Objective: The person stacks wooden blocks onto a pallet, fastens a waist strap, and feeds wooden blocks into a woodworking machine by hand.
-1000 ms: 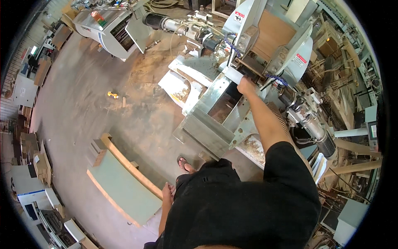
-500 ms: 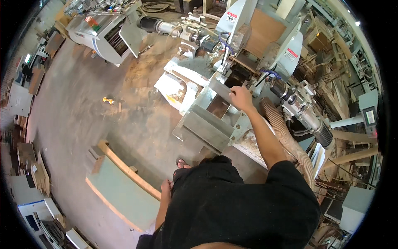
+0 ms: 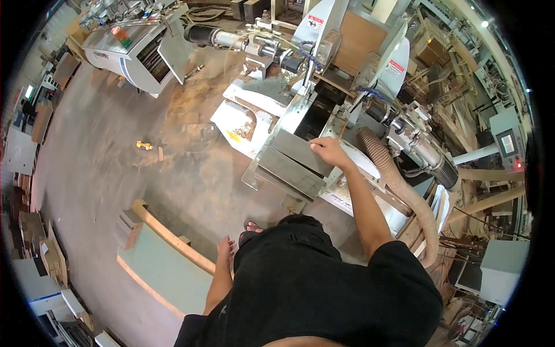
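My right hand (image 3: 330,151) is closed on the right end of a flat grey board (image 3: 298,151), fingers curled over its edge. The board lies across the near end of a machine bed, against similar grey pieces (image 3: 291,178) on its near side. Whether these pieces are wood or metal, I cannot tell. Down at my left side, my left hand (image 3: 226,247) hangs with loosely parted fingers and holds nothing. Nearest to it is a low bench (image 3: 167,272) with a pale green top and curved wooden rails.
Motor units (image 3: 231,40) flank the machine bed beyond the board, below white guards (image 3: 396,66). A ribbed hose (image 3: 399,188) runs beside my right arm. A control box (image 3: 509,141) stands at far right. A yellow tool (image 3: 143,145) lies on the floor at left.
My right hand has drawn the grey board toward me, from farther up the machine bed to beside the other grey pieces. My left hand has risen slightly and its fingers have loosened.
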Demonstrator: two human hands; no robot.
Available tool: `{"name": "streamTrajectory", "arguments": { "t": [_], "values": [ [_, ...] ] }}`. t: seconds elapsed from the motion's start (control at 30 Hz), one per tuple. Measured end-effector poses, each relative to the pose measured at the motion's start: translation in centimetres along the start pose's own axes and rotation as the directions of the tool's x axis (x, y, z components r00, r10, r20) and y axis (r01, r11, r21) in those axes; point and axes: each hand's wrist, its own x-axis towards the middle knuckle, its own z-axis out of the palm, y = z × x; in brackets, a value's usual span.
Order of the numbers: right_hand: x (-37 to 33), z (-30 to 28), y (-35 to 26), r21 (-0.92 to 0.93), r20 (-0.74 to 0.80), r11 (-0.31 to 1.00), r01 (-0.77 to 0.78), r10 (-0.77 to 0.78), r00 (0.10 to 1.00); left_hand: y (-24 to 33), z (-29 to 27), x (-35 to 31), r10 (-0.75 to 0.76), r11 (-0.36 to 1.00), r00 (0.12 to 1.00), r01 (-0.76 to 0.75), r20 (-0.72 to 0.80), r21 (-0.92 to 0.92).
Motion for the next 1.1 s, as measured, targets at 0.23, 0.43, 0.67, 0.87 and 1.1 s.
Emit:
{"name": "streamTrajectory", "arguments": {
  "t": [0.23, 0.43, 0.67, 0.87, 1.1],
  "values": [
    [-1.5, 2.6, -2.1, -0.306, 0.035, 0.947, 0.093, -0.086, 0.996, -1.1, -0.6, -0.5, 0.018, 0.999, 1.0, -0.018, -0.009, -0.051],
    [-3.8, 4.2, -8.4, -0.573, 0.245, 0.813, 0.103, 0.05, 0.968, -2.0, -1.0, 0.0, 0.07, 0.997, 0.997, -0.071, -0.037, -0.034],
    [-4.4, 5.6, -8.4, -0.626, 0.225, 0.771, 0.116, 0.036, 0.974, -2.0, -0.8, -0.3, 0.106, 0.994, 0.994, -0.106, -0.033, 0.024],
    [-4.2, 5.5, -8.8, -0.619, 0.268, 0.772, 0.141, 0.039, 0.963, -1.5, 0.0, -0.3, 0.059, 0.997, 0.998, -0.06, -0.025, -0.038],
    [-4.1, 4.8, -7.9, -0.528, 0.295, 0.842, 0.113, 0.056, 0.954, -1.9, 1.0, 0.7, 0.046, 0.995, 0.999, -0.048, -0.019, -0.089]
  ]
}}
